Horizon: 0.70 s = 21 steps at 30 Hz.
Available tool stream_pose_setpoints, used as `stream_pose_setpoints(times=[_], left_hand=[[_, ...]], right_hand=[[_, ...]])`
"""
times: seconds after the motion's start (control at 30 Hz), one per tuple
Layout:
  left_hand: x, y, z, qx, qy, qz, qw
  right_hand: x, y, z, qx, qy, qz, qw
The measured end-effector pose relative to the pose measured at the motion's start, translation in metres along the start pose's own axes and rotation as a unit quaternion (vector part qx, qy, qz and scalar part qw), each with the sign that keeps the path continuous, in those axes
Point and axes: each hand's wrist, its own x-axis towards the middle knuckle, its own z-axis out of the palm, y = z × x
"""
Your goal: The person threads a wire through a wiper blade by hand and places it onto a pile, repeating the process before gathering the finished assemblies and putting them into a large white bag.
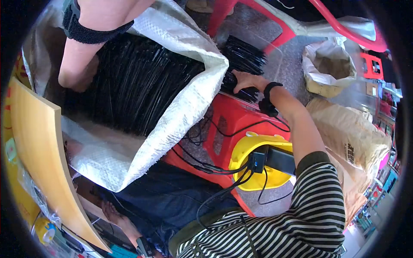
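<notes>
My right hand (248,81), strapped at the wrist, is closed on a bundle of thin black strips (243,56) in a clear tray (275,56). Down at the lower left, my left hand (117,215) hangs beside dark blue jeans (172,195) with its fingers apart; it seems to hold nothing. A large white woven sack (185,107) gapes between them, packed with more black strips (133,81). Another person's arm (107,15), banded in black, reaches into this sack from the upper left; its fingers are hidden among the strips.
A curved wooden panel (38,129) borders the sack on the left. Red plastic stools (232,116) stand under the tray. Black cables run from a yellow bowl-like holder (241,150) with a black box. Brown paper sacks (352,129) and a lined bucket (329,86) are at the right.
</notes>
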Motion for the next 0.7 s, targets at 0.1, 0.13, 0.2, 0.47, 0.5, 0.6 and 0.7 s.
stream_pose_setpoints(times=[0.1,0.13,0.2,0.47,0.5,0.6,0.7], left_hand=[[-0.007,0.012,0.011,-0.074,0.044,-0.058,0.995],[-0.009,0.014,0.01,-0.093,0.058,-0.059,0.992],[-0.008,0.017,0.012,-0.081,0.059,-0.066,0.993],[0.008,-0.031,-0.017,0.015,-0.009,0.059,0.998],[0.001,-0.004,0.006,-0.044,0.027,-0.02,0.998],[0.0,-0.003,-0.003,-0.076,0.06,-0.032,0.995],[-0.002,0.01,0.01,-0.064,0.055,-0.02,0.996]], right_hand=[[-0.007,-0.009,-0.005,0.014,-0.011,0.012,1.0],[-0.01,-0.013,-0.007,0.031,-0.016,0.02,0.999],[-0.015,-0.021,-0.014,0.053,-0.038,0.023,0.998],[0.009,0.026,-0.019,0.065,-0.136,0.017,0.988],[0.001,0.024,-0.022,0.066,-0.14,0.022,0.988],[-0.018,-0.027,-0.033,0.099,-0.136,0.024,0.986],[-0.018,-0.035,-0.027,0.106,-0.121,0.105,0.981]])
